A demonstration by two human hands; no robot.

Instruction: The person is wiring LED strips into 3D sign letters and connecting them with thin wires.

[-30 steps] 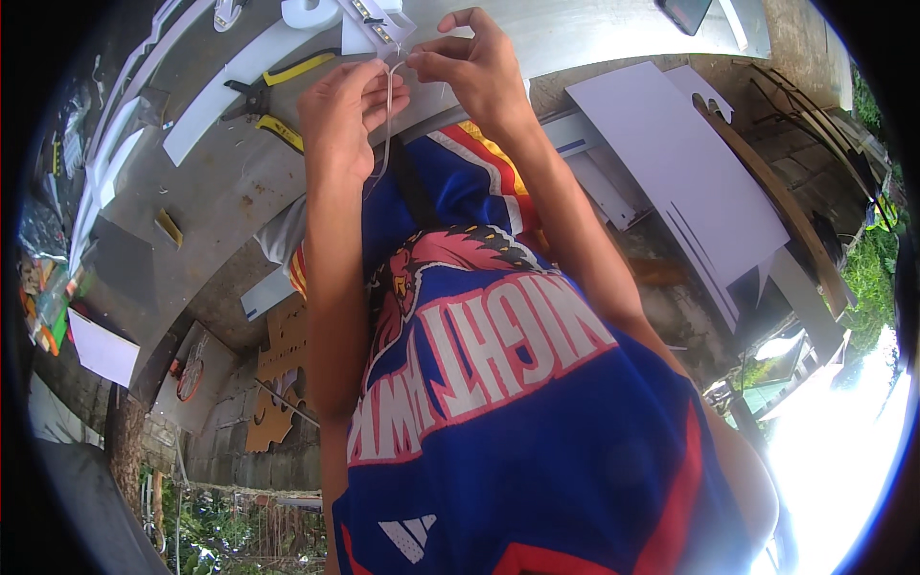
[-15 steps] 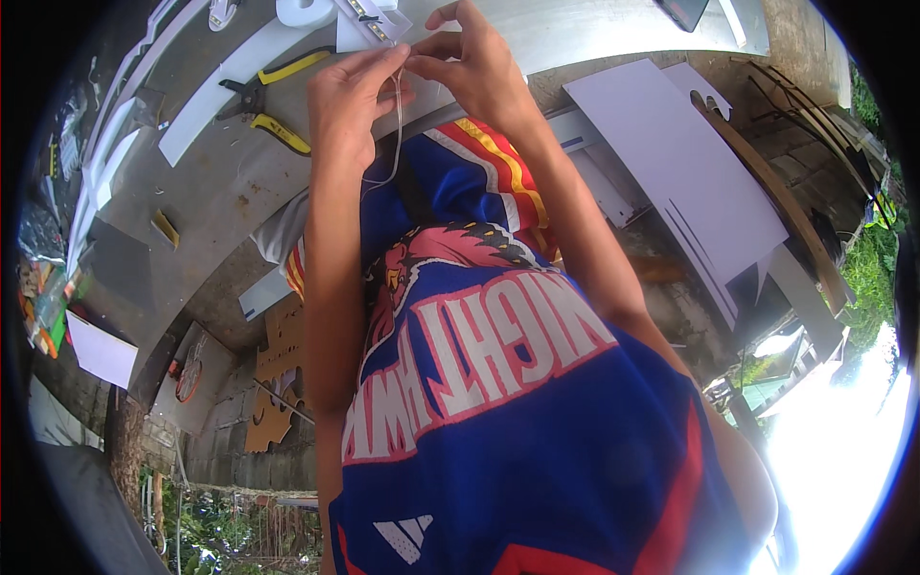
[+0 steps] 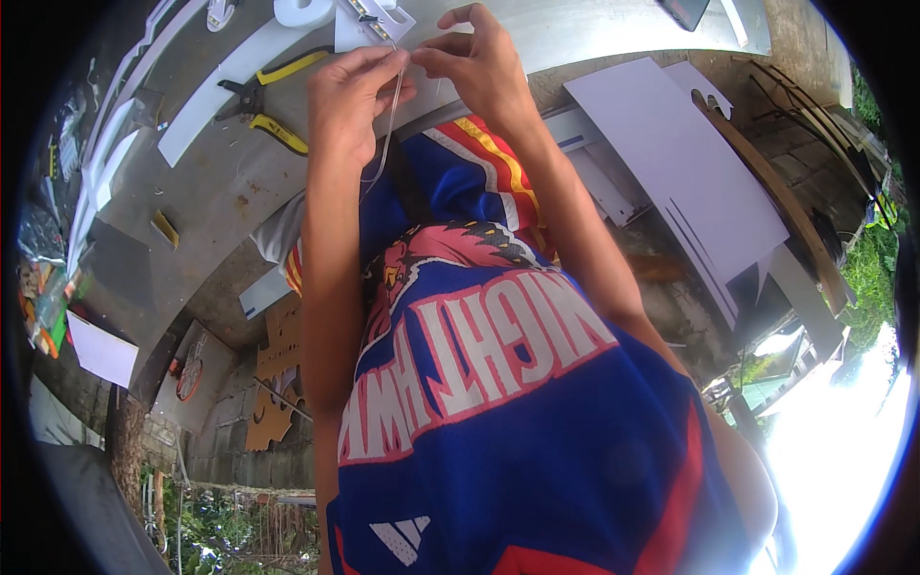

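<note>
- Presently the left hand (image 3: 353,101) has its thumb and forefinger pinched together at the tips, clamped on a thin pale wire (image 3: 389,139)
- Its remaining fingers curl loosely behind the wire, a little apart from that pinch
- Just beside it, the right hand (image 3: 476,69) brings its thumb and a finger close together at the tips, near the left fingertips; whether they grip the wire's end, I cannot tell
- Another right finger arches above that pair, bent and well apart from the thumb
- The wire runs up between the hands and hangs down past the left palm, curving toward the blue shorts (image 3: 450,182) on the lap
- Right above the fingertips, a narrow light strip (image 3: 371,19) with small yellowish squares lies at a slant by a white piece (image 3: 356,36); whether the wire joins it is too small to tell
- Left of the left hand, yellow-handled pliers (image 3: 278,133) lie spread on the grey table (image 3: 206,206), near a curved white strip (image 3: 218,88)
</note>
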